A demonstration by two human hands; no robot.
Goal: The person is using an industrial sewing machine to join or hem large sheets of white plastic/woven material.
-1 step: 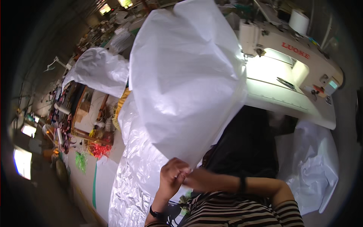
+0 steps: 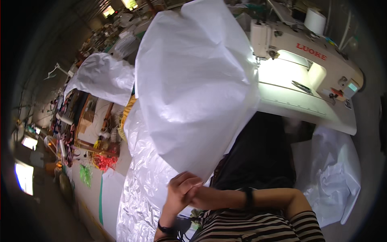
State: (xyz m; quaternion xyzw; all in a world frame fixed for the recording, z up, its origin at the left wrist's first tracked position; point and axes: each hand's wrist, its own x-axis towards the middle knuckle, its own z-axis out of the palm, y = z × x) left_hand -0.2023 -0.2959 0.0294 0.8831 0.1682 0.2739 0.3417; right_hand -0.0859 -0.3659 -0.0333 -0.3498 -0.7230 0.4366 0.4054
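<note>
My left hand (image 2: 180,190) and my right hand (image 2: 201,197) meet in front of my striped shirt. The left hand's fingers curl over the right hand, closed round it. Fingers of the right hand are hidden under the left, so whether they hold anything does not show. Just beyond both hands, a large white plastic sheet (image 2: 189,101) hangs down, its lower tip close behind the left fingers. Its right edge reaches the needle area of a sewing machine (image 2: 264,40). Whether either hand touches the sheet cannot be made out.
Small thread snips (image 2: 301,86) lie on the lit machine bed. A white thread cone (image 2: 315,21) stands on top. Crumpled white sheeting (image 2: 330,177) hangs at right; shiny sheeting (image 2: 139,197) covers the left side. Red strips (image 2: 105,161) and a wooden frame (image 2: 86,121) lie farther left.
My right hand has shifted left, further under the left hand, and the two are pressed more tightly together. The whole view has shifted slightly.
</note>
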